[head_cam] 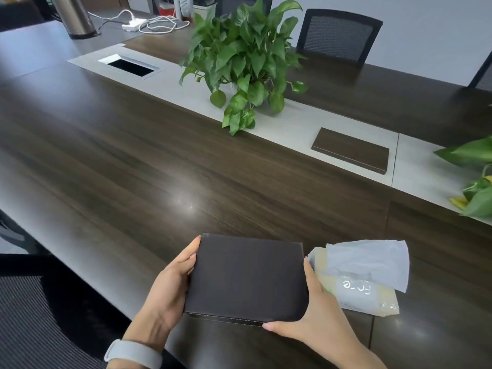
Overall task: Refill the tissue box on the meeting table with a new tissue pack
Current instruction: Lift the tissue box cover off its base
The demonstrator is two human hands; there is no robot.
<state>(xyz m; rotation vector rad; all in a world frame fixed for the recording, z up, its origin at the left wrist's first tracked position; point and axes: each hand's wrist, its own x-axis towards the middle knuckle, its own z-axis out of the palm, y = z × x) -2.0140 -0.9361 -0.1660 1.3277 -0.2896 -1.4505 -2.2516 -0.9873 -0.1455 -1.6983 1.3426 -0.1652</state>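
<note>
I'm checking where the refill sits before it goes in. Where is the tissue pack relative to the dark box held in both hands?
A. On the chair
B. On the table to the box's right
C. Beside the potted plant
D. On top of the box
B: the tissue pack lies on the table just right of the dark box, behind the right hand.

I see both hands low centre of frame. Left hand (170, 286) comes in from lower left, fingers curled, thumb up, grip closed on the dark box (247, 278). Right hand (314, 312) from lower right clamps the opposite edge, thumb underneath.
</note>
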